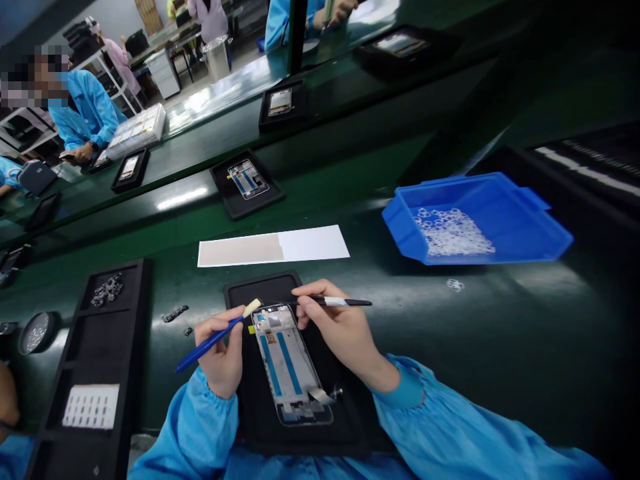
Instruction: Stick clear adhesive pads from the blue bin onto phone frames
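Note:
A phone frame (287,360) with blue strips and a loose flex cable near its lower end lies in a black foam tray (255,427) in front of me. My left hand (220,347) is closed round a blue pen-like tool (210,345), whose pale yellow tip reaches the frame's top left corner. In a pinch, my right hand (340,327) grips black tweezers (345,302) with a white band. Their points lie over the frame's top edge; whether they hold a small part I cannot make out.
Beyond the tray lies a white and beige strip (315,244). A blue bin (530,233) of small white rings stands right. A black compartment tray (133,333) is at left, near a round dish (37,333). Another phone tray (247,180) sits further back; a co-worker (90,107) sits across.

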Action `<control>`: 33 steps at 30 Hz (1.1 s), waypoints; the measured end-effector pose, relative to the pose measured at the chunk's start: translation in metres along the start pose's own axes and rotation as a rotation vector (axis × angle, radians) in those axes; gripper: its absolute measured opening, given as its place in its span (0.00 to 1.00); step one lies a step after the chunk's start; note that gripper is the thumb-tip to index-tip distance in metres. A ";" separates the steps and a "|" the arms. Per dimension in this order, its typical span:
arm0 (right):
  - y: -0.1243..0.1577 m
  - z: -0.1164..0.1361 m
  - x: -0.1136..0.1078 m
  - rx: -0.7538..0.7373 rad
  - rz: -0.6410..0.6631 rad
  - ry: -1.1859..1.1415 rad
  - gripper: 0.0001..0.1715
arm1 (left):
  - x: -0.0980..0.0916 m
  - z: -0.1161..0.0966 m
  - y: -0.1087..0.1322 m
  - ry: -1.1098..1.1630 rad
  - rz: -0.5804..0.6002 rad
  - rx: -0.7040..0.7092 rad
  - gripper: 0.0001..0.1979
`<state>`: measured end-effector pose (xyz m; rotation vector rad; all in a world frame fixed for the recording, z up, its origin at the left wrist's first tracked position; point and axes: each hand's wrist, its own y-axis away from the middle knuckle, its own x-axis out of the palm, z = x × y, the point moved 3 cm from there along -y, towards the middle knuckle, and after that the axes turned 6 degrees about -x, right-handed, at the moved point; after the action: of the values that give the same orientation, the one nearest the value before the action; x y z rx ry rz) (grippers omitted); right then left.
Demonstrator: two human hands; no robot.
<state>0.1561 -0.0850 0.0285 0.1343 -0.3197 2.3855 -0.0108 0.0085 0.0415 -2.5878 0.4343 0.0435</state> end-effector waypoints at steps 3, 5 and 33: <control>0.003 -0.002 0.000 -0.001 0.005 0.005 0.17 | 0.001 0.000 0.002 -0.001 0.015 0.025 0.09; 0.003 -0.002 0.001 -0.003 0.003 -0.008 0.17 | 0.002 -0.001 0.002 0.011 0.036 0.047 0.09; 0.002 0.004 0.002 0.001 -0.011 0.010 0.20 | 0.009 -0.012 -0.002 0.024 0.109 0.189 0.09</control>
<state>0.1531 -0.0861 0.0321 0.1241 -0.3122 2.3744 -0.0022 0.0015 0.0518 -2.3800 0.5602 0.0091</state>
